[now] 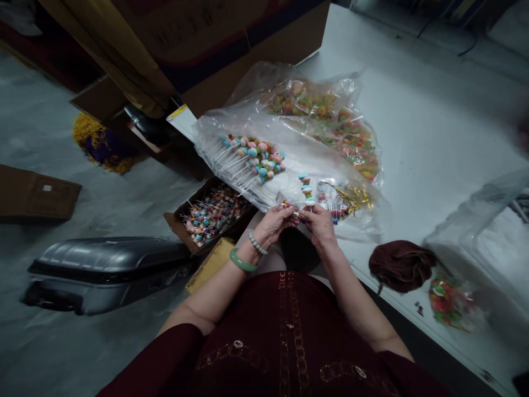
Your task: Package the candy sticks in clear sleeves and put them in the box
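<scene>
My right hand (319, 225) pinches the stick of a candy skewer (306, 189) that stands upright with stacked pastel pieces. My left hand (273, 222), with a green bangle and bead bracelet on its wrist, is closed beside it on a small clear wrapper (289, 207) at the stick's lower end. Just beyond my hands a clear plastic bag (289, 160) lies on the white table (433, 127) with several more candy skewers (254, 159) fanned out on it. Gold twist ties (351, 197) lie to the right of the held skewer.
A second bag of wrapped candy (330, 118) lies farther back. A cardboard box of wrapped skewers (212, 214) sits low on the left, by a grey suitcase (107, 270) on the floor. A dark brown cloth (400, 264) and a small candy bag (448, 300) rest at the right.
</scene>
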`<state>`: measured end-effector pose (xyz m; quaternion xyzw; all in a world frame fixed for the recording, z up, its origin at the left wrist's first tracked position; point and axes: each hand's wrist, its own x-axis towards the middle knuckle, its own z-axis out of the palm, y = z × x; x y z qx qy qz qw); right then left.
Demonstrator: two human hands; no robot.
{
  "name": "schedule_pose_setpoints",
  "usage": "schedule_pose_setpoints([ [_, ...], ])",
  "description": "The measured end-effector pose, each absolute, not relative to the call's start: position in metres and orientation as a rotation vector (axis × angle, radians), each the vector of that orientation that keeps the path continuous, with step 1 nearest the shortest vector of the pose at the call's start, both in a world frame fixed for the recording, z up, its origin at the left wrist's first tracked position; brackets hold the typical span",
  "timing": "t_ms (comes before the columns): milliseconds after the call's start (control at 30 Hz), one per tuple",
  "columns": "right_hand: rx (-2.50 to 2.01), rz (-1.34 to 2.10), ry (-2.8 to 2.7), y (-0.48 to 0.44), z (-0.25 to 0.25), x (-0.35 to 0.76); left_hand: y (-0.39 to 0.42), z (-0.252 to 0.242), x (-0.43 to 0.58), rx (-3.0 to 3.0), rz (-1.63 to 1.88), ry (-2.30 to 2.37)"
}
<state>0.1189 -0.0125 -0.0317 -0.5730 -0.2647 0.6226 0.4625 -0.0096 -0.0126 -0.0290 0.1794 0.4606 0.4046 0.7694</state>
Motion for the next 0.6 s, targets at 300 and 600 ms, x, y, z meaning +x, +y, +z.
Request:
schedule_pose_setpoints([
  [300,-1.429,1.317,-0.887,-0.037,-0.027,0.153,0.000,-0.033,-0.027,0.032,0.849,0.937],
  [600,-1.556,0.916,-1.303,-0.089,-0.029,0.173,0.001,-0.028,-0.032,-0.176,0.895,0.814],
])
